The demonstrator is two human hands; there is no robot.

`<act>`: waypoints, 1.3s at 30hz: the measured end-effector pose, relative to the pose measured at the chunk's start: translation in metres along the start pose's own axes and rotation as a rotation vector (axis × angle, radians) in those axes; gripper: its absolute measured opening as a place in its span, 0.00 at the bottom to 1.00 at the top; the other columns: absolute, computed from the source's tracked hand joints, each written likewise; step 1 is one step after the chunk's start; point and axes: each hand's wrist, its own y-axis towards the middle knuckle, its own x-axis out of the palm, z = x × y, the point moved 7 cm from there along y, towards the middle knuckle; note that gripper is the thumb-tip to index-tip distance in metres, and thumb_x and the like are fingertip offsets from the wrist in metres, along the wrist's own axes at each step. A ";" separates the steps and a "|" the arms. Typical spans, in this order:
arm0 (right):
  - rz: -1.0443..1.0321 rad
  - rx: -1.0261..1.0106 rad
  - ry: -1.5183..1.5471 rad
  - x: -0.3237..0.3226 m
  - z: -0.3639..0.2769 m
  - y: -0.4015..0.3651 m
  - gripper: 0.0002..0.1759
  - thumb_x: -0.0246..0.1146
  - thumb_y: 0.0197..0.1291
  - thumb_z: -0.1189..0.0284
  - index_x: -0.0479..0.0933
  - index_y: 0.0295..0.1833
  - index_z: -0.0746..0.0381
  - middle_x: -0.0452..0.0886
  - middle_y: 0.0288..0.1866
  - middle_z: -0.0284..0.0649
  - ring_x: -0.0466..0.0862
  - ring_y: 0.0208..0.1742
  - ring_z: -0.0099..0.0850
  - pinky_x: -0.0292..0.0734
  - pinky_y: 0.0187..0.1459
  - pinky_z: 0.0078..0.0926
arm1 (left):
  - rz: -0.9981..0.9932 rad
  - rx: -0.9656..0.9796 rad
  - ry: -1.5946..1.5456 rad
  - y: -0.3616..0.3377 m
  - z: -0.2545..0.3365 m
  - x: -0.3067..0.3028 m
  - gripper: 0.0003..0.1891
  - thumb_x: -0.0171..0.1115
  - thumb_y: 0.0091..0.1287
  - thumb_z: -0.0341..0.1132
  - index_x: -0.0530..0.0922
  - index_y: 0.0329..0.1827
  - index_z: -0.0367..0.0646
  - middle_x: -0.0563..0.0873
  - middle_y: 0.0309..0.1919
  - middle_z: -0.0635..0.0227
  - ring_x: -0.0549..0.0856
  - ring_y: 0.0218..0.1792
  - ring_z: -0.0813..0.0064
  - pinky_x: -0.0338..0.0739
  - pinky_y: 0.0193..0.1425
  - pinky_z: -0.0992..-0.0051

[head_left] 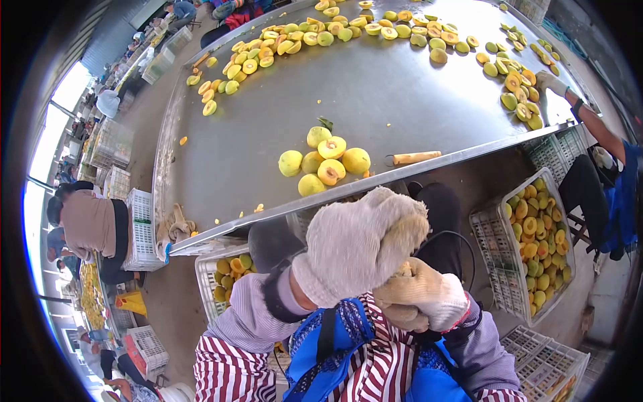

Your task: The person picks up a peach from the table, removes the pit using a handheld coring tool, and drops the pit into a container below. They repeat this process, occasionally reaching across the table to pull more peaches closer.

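My left hand [365,246], in a thick off-white work glove, is raised in front of my chest with its fingers curled. Close against it and slightly lower, my right hand [423,295], in a yellowed knit glove, is also closed. The gloves overlap, so whatever is between the fingers is hidden. Just beyond them on the metal table [268,147] lies a small pile of yellow-green peaches [311,162], some cut in half with the flesh showing. To the right of the pile, near the table's edge, rests a wooden-handled tool [416,157] with a small wire loop.
Cut peaches [295,40] line the far side of the table. Crates of peaches stand at my left [231,271] and right [536,234]. A co-worker's gloved hand [552,84] touches fruit at the right. A cloth glove [175,226] lies on the table's left corner.
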 end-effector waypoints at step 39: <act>0.285 0.031 -0.363 -0.010 0.017 0.053 0.11 0.68 0.63 0.68 0.73 0.34 0.60 0.73 0.18 0.30 0.70 0.13 0.20 0.62 0.16 0.21 | 0.586 -0.601 0.241 -0.176 -0.115 -0.140 0.15 0.68 0.68 0.32 0.83 0.58 0.41 0.82 0.63 0.57 0.79 0.66 0.60 0.75 0.69 0.67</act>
